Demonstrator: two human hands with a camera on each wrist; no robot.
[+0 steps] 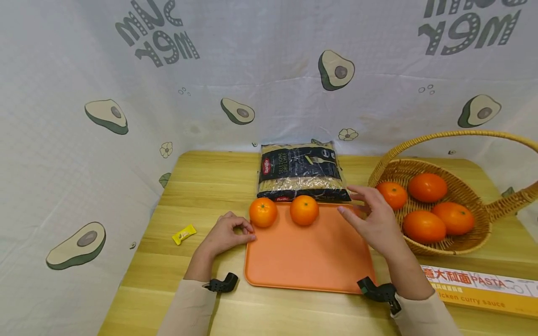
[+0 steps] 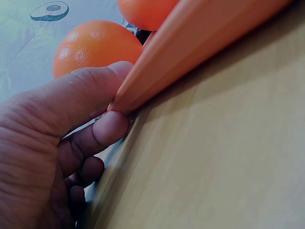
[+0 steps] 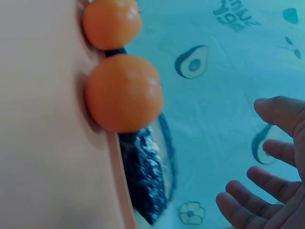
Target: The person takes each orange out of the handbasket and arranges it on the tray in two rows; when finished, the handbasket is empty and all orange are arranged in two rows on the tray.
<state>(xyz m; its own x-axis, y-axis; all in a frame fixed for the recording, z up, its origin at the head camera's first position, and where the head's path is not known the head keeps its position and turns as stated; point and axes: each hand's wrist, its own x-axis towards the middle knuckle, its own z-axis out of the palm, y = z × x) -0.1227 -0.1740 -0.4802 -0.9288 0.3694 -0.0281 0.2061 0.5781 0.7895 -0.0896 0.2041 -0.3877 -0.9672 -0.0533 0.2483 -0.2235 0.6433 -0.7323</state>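
Observation:
My left hand (image 1: 224, 235) pinches the left rim of the orange tray (image 1: 311, 261) between thumb and forefinger, as the left wrist view shows. On the tray's far left part sit two oranges, one near the corner (image 1: 263, 213) and one to its right (image 1: 304, 210). My right hand (image 1: 377, 221) hovers over the tray's right side with thumb and fingers spread. Nothing lies between those fingers in the right wrist view. A dark Barilla pasta bag (image 1: 298, 165) lies directly behind the tray.
Right of my right hand stands a wicker basket (image 1: 487, 228) with a tall handle, holding several oranges. A pasta box (image 1: 483, 291) lies in front of it. The small yellow wrapped packet (image 1: 184, 234) is on the wooden table (image 1: 218, 175) at left. An avocado-print curtain hangs behind.

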